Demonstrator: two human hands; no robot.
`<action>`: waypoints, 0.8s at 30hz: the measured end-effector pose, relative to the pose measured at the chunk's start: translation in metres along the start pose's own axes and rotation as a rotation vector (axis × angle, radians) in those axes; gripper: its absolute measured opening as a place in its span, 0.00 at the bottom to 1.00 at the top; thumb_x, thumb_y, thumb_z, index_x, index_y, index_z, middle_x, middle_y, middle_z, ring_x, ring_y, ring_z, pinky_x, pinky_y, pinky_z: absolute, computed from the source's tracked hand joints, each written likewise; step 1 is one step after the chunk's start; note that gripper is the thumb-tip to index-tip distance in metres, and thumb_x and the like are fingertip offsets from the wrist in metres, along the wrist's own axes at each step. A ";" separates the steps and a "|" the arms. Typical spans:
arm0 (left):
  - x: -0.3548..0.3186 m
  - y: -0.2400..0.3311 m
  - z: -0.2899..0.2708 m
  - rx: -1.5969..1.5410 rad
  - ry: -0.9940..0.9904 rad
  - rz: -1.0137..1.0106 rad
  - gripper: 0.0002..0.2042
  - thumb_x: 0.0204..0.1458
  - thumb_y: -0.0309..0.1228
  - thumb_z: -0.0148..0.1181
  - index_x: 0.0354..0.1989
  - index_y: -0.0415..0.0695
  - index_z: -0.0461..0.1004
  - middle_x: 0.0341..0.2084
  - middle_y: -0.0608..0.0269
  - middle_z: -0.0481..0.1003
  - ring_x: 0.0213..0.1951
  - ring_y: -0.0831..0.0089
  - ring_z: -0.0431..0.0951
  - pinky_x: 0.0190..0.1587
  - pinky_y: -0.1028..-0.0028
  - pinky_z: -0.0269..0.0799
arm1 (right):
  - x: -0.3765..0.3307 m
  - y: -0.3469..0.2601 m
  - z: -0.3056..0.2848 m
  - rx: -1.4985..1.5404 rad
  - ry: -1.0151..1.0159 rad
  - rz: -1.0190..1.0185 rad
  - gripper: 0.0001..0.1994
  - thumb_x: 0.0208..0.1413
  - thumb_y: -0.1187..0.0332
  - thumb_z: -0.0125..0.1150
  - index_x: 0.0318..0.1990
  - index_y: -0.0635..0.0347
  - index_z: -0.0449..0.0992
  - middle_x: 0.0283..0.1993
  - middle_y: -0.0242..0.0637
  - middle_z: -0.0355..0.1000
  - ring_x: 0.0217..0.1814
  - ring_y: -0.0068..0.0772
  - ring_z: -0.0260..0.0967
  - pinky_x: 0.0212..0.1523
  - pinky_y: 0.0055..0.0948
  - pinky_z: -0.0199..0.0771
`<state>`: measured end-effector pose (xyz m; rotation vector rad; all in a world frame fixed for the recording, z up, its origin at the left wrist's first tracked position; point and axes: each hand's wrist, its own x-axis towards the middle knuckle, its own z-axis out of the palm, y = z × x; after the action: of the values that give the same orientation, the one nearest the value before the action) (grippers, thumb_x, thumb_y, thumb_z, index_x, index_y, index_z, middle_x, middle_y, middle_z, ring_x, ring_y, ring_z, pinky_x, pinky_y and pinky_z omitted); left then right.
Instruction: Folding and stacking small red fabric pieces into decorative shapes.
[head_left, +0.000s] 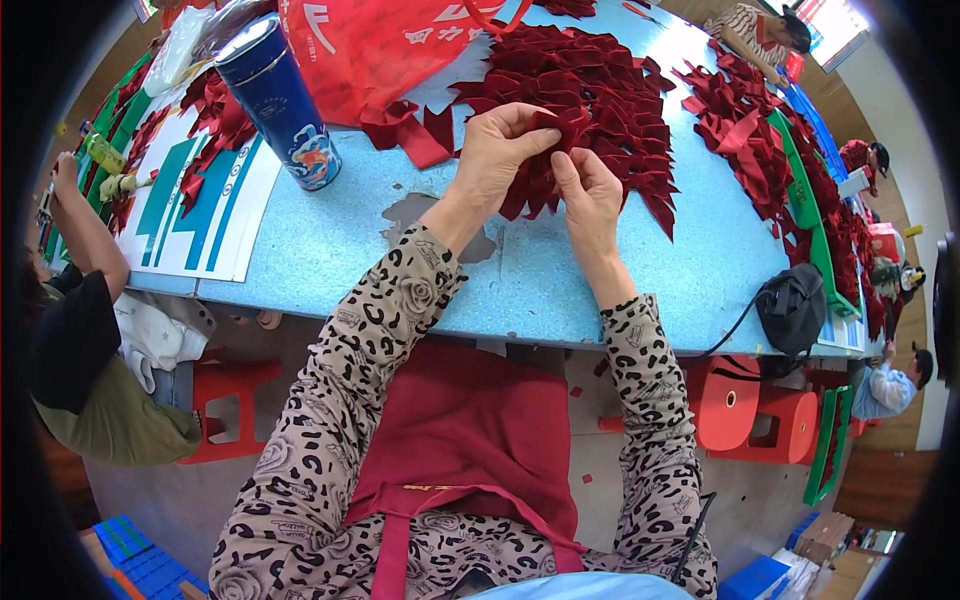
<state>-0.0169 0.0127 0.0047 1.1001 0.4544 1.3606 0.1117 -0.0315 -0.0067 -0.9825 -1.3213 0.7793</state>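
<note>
Head view: dark-red ribbon piece (566,127) was up between my hands, over the near part of the bow pile (600,88). Left hand (500,150) had thumb and index pinched on it, thumb pointing right, other fingers curled. Right hand (594,197) sat slightly lower, thumb up, fingers bent, tips at the fabric's lower edge; couldn't tell whether they gripped or only touched. Left forearm slanted up and right, right one ran steeper, up and left; both wrists over the blue table (600,318). Loose ribbon (412,138) lay left of the pile, near red bag (365,65) and blue tumbler (275,105). Black pouch (791,312) sat at the near edge, right of my right arm.
</note>
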 end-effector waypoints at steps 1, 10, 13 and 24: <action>0.000 -0.001 0.000 -0.040 0.005 -0.035 0.07 0.51 0.22 0.60 0.38 0.39 0.74 0.32 0.63 0.78 0.33 0.77 0.77 0.36 0.77 0.76 | 0.000 -0.001 -0.002 0.066 -0.015 0.032 0.09 0.58 0.67 0.60 0.38 0.63 0.74 0.27 0.23 0.70 0.27 0.10 0.61 0.28 0.13 0.61; -0.003 -0.003 0.001 -0.267 0.099 -0.139 0.05 0.51 0.25 0.61 0.36 0.43 0.74 0.30 0.67 0.77 0.29 0.81 0.76 0.31 0.83 0.70 | -0.003 0.005 -0.006 0.265 -0.053 0.125 0.08 0.59 0.67 0.58 0.40 0.63 0.75 0.30 0.23 0.71 0.30 0.10 0.63 0.31 0.13 0.63; -0.004 -0.007 0.001 -0.303 0.134 -0.136 0.06 0.51 0.26 0.62 0.37 0.43 0.74 0.29 0.67 0.77 0.29 0.80 0.76 0.31 0.83 0.69 | -0.004 0.007 -0.003 0.308 0.002 0.112 0.08 0.59 0.68 0.57 0.40 0.62 0.75 0.33 0.25 0.72 0.32 0.11 0.64 0.34 0.13 0.64; -0.006 -0.010 0.004 0.100 -0.110 -0.385 0.12 0.49 0.27 0.63 0.42 0.42 0.72 0.33 0.70 0.75 0.34 0.82 0.74 0.38 0.80 0.70 | 0.002 0.018 -0.017 0.395 0.149 0.052 0.04 0.59 0.72 0.55 0.39 0.60 0.74 0.36 0.26 0.73 0.37 0.14 0.67 0.40 0.15 0.66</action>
<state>-0.0095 0.0074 -0.0040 1.0966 0.6233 0.9439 0.1297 -0.0249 -0.0224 -0.7440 -0.9693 0.9449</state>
